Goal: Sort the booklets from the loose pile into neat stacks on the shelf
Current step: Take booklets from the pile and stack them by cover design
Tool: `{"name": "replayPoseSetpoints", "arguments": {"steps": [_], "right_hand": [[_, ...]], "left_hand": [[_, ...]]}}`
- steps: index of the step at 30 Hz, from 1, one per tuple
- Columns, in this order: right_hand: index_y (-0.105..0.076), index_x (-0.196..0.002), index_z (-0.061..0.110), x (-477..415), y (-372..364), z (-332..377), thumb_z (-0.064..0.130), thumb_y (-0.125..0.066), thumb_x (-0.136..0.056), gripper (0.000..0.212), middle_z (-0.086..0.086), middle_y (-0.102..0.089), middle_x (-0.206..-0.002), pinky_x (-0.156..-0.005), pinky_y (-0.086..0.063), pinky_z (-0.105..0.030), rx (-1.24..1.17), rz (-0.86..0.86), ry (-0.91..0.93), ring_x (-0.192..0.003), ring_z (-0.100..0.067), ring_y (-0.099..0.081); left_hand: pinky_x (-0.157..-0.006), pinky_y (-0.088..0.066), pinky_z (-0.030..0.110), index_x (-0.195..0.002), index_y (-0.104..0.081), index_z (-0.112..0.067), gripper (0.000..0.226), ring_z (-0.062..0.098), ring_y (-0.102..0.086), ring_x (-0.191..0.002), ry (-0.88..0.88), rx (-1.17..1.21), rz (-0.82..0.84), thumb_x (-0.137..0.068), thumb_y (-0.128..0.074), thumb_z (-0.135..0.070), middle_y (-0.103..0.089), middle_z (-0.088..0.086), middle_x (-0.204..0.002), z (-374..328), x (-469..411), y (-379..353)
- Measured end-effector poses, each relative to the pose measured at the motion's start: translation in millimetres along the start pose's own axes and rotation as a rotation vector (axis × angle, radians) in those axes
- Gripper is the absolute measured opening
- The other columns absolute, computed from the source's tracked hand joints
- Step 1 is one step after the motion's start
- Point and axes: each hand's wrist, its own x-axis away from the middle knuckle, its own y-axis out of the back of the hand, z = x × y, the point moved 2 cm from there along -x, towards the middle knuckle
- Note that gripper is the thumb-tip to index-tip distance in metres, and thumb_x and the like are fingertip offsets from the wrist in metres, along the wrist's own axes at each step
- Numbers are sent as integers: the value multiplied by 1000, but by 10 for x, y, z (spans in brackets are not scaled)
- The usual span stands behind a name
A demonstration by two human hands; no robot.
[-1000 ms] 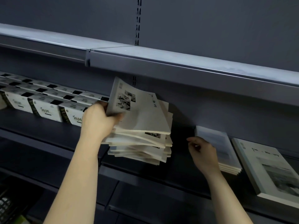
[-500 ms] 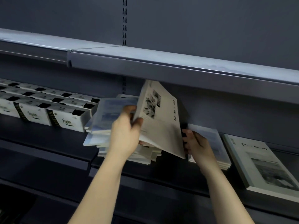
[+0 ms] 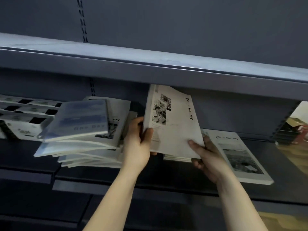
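A white booklet (image 3: 173, 120) with photos and black lettering on its cover is tilted up above the middle shelf (image 3: 100, 182). My left hand (image 3: 138, 144) grips its left edge and my right hand (image 3: 206, 157) grips its lower right corner. Left of it lies the loose pile (image 3: 86, 144) of booklets, topped by a blue-covered one (image 3: 80, 120). Under the held booklet a small neat stack (image 3: 176, 158) shows only its front edge. Further right lies a flat stack of white booklets (image 3: 236, 154) with the same lettering.
White boxes (image 3: 21, 119) with black squares fill the shelf's far left. The upper shelf's front lip (image 3: 150, 69) hangs just above the raised booklet. At the right edge the shelf unit's end opens onto a wooden floor (image 3: 296, 147).
The white booklet has travelled right, off the loose pile, to above the small stack. My right hand went from touching its edge to gripping its lower corner. The camera has shifted right.
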Motion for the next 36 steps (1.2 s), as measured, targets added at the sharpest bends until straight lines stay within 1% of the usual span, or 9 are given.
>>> {"name": "replayPoseSetpoints", "arguments": {"steps": [6,10,13,16,18,21,29,32,36], "right_hand": [[-52,-116,24,128,418,23,25,-67,-88,32,-10,-66,-101,-36,-37,-19,19,-110,65,-45,-13,-51],[-54,-114,21,165,717,29,20,-66,-89,28,-3,-69,-92,-34,-34,-20,26,-158,110,-54,-19,-53],[-56,-114,18,182,1000,70,17,-66,-89,27,-1,-66,-96,-34,-33,-20,43,-201,136,-61,-12,-59],[-59,-114,19,197,1322,86,19,-68,-87,28,-6,-65,-99,-35,-31,-20,84,-245,125,-56,-10,-56],[-60,-113,18,216,1545,77,20,-69,-86,28,-8,-65,-100,-34,-30,-20,99,-284,100,-53,-12,-51],[-65,-109,18,271,1864,71,21,-71,-84,26,-9,-66,-100,-34,-29,-20,131,-321,60,-52,-13,-48],[-65,-99,28,368,2404,-51,42,-72,-81,24,1,-72,-80,-38,-37,-24,460,-442,-14,-40,-17,-46],[-65,-92,23,293,2470,-141,50,-71,-77,31,0,-68,-68,-48,-43,-31,633,-529,-37,-45,-20,-53],[-55,-94,20,175,2484,-225,53,-68,-78,38,-3,-68,-85,-66,-56,-44,844,-628,-58,-69,-32,-66]], "left_hand": [[-51,-54,25,-122,-43,-34,36,3,-68,-83,117,-4,106,-91,-60,-27,-64,-14,-106,224,107,-391],[-61,-54,18,-123,-43,-41,40,-6,-64,-86,108,-108,195,-87,-60,-43,-63,-23,-102,331,189,-594],[-76,-51,16,-126,-46,-38,43,-5,-60,-98,64,-322,279,-87,-46,-57,-60,-19,-114,465,231,-709],[-100,-43,34,-136,-41,-34,47,11,-47,-122,33,-650,357,-93,-38,-54,-47,-8,-136,689,300,-802],[-109,-32,37,-140,-36,-33,48,17,-37,-131,-57,-874,364,-95,-36,-52,-39,-6,-145,815,364,-846],[-110,-26,40,-142,-32,-31,51,20,-30,-136,-148,-1023,307,-95,-38,-48,-34,-3,-148,956,425,-871],[-105,-31,45,-141,-36,-23,56,28,-39,-131,-201,-1054,207,-90,-56,-36,-39,6,-147,1055,458,-908],[-108,-26,44,-144,-31,-23,59,26,-35,-134,-127,-1037,183,-91,-52,-39,-35,7,-149,1101,450,-874],[-108,-26,45,-145,-28,-23,63,26,-36,-133,-126,-1050,182,-90,-54,-40,-36,7,-149,1125,456,-872]]}}
